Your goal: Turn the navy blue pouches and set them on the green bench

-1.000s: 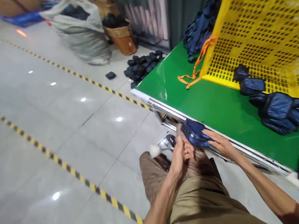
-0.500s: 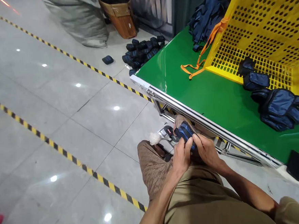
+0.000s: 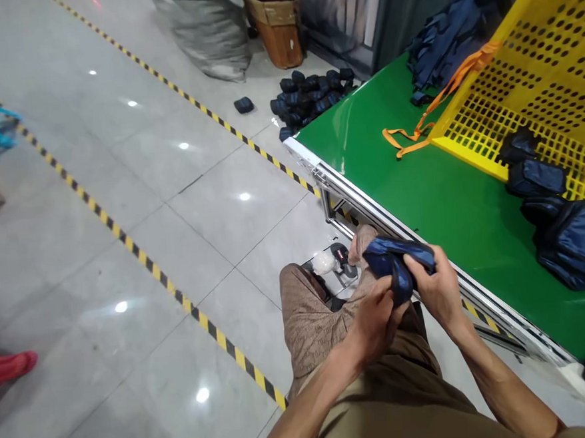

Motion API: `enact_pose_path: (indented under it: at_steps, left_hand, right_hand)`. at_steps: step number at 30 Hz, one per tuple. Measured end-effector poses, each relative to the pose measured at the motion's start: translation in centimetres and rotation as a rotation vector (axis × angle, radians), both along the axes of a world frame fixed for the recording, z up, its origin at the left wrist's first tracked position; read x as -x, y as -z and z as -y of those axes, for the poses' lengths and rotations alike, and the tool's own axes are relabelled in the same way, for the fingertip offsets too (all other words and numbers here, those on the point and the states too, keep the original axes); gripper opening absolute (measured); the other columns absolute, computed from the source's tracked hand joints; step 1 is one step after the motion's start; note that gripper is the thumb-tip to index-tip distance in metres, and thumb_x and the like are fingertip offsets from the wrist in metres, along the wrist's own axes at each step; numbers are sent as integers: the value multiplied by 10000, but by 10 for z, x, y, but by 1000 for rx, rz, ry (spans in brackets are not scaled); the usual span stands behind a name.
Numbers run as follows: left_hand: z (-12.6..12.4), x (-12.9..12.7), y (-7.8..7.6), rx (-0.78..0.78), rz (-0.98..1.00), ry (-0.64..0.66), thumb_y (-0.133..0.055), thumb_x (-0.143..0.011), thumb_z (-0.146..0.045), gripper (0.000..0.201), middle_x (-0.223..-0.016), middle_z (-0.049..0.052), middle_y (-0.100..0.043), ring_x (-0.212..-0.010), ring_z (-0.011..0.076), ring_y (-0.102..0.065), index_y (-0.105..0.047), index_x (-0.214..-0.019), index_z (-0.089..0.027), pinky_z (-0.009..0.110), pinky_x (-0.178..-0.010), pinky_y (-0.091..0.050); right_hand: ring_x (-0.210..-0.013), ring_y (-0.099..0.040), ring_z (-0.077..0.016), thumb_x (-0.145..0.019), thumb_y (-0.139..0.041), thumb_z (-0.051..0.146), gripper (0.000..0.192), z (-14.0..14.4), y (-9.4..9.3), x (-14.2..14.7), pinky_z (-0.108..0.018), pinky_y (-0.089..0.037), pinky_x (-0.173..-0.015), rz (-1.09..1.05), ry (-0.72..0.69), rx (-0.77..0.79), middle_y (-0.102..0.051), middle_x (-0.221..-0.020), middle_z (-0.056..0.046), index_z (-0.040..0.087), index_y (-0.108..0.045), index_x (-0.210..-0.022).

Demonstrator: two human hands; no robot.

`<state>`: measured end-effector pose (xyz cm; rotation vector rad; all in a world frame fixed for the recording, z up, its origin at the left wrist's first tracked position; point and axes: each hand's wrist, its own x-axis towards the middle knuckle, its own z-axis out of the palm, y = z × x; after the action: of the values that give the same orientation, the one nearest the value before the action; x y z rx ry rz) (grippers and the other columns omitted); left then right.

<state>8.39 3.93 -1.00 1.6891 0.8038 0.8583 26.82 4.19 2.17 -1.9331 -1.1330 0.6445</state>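
Both my hands hold a small navy fabric pouch [image 3: 393,260] above my right knee, just off the near edge of the green table [image 3: 411,191]. My left hand [image 3: 374,317] grips its lower end from below. My right hand [image 3: 434,282] clasps its right side, fingers curled over the top. The pouch is partly folded or rolled between them. I sit with my brown trousers [image 3: 330,330] in the lower middle of the view.
A yellow perforated crate [image 3: 533,82] lies tipped on the table with navy pouches [image 3: 572,239] spilling out and an orange strap [image 3: 417,133] beside it. More dark pouches [image 3: 309,98] are piled on the floor near a grey sack [image 3: 203,25] and brown bin [image 3: 276,26]. Yellow-black tape [image 3: 139,256] crosses the floor.
The pouch went from lying pressed on my knee to being lifted and gripped by both hands. My view has swung left and lower, bringing a blue object and red item into the left edge.
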Motion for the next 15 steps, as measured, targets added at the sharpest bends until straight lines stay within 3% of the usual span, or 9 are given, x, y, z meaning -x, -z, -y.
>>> enact_pose_path:
  at_steps: [2,4,7,9,12,15]
  left_hand:
    - [6,13,-17,135,169,-71,-610,-1128,-348,272,-1421,154,-750,-1307,315,-714,-693,-1355,-223,480,-1144,-578]
    - [16,28,-35,332,331,-276,-713,-1084,-380,350,-1385,114,-759,-1242,289,-738,-650,-1405,-254,430,-1081,-597]
    - [30,46,-56,542,491,-683,-830,-993,-443,546,-1374,76,-746,-1208,264,-739,-611,-1469,-289,354,-1010,-603]
    - [31,54,-62,568,538,-894,-838,-971,-513,590,-1379,67,-735,-1207,255,-728,-623,-1475,-297,328,-1005,-594]
    - [16,65,-58,561,475,-1121,-795,-979,-655,547,-1213,57,-760,-1070,226,-720,-706,-1328,-244,301,-929,-579]
    - [-9,82,-36,572,279,-1287,-714,-971,-808,626,-915,18,-709,-852,189,-640,-731,-1052,-188,287,-775,-529]
  right_hand:
    - [-694,-626,-212,-1053,-707,624,401,0,-18,19,-328,-498,-676,63,59,-62,-713,-801,-6,234,-669,-962]
    - [-601,-564,-186,-1098,-660,521,359,-3,-34,39,-318,-423,-604,186,-90,-191,-656,-713,14,248,-618,-869]
    - [-618,-608,-205,-1120,-549,387,253,-11,-46,75,-349,-375,-587,406,-436,-424,-699,-765,-24,226,-716,-1017]
    - [-670,-660,-223,-1117,-487,354,316,-18,-46,106,-363,-399,-612,458,-591,-512,-735,-818,-62,185,-747,-1177]
    - [-738,-722,-218,-1090,-527,281,229,-28,-43,149,-336,-443,-678,355,-685,-402,-755,-834,-59,203,-739,-1128]
    - [-771,-752,-206,-1090,-545,229,184,-39,-46,162,-308,-457,-706,181,-746,-237,-766,-837,-30,241,-679,-965]
